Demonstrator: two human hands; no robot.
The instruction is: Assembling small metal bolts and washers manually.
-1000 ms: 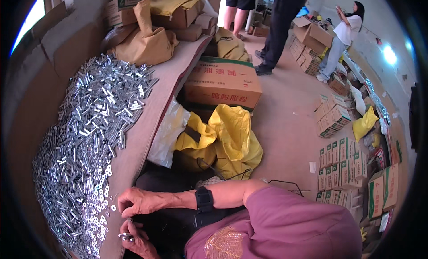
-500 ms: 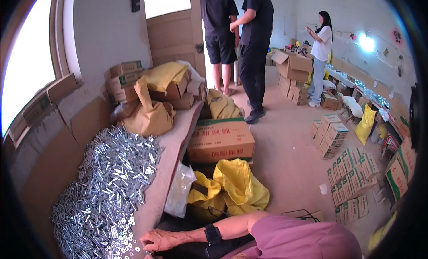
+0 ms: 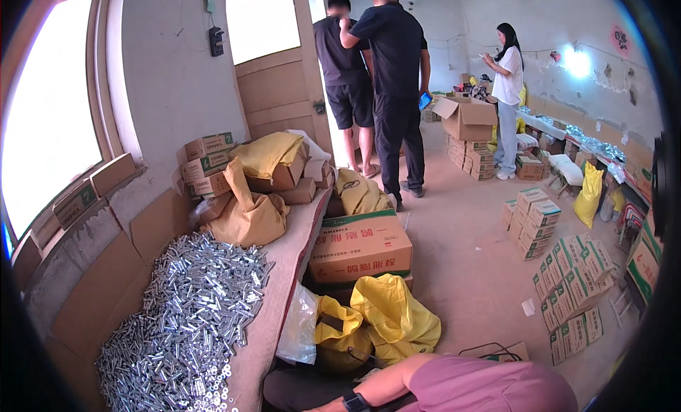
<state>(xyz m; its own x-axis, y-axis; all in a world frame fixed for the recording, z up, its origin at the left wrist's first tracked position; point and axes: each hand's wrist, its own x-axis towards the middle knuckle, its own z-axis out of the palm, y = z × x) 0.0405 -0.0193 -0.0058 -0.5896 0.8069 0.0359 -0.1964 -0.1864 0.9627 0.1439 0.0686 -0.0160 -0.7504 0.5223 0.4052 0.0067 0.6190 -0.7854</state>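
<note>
Silvery metal bolts (image 3: 202, 309) lie heaped on the bench (image 3: 255, 352), lower L of view, w/ flat washers (image 3: 225, 383) at the near end. View has tilted up in the last sec: hands now out of frame below the bottom edge, only R forearm (image 3: 386, 388) w/ black wristband (image 3: 356, 403) showing. Means finger work can't be followed; can't tell how far open either is or what they've got hold of.

Containers: bigger yellow sack (image 3: 404, 330) & smaller yellow sack (image 3: 337, 335) beside bench, mouths open, contents unclear. Clear plastic bag (image 3: 298, 330) just L of them, looks flat. Lg. carton (image 3: 362, 249) behind, top closed. Tan sack (image 3: 252, 217) past the heap, contents hidden. Open carton (image 3: 468, 124) further back, flaps up, can't see in.
</note>
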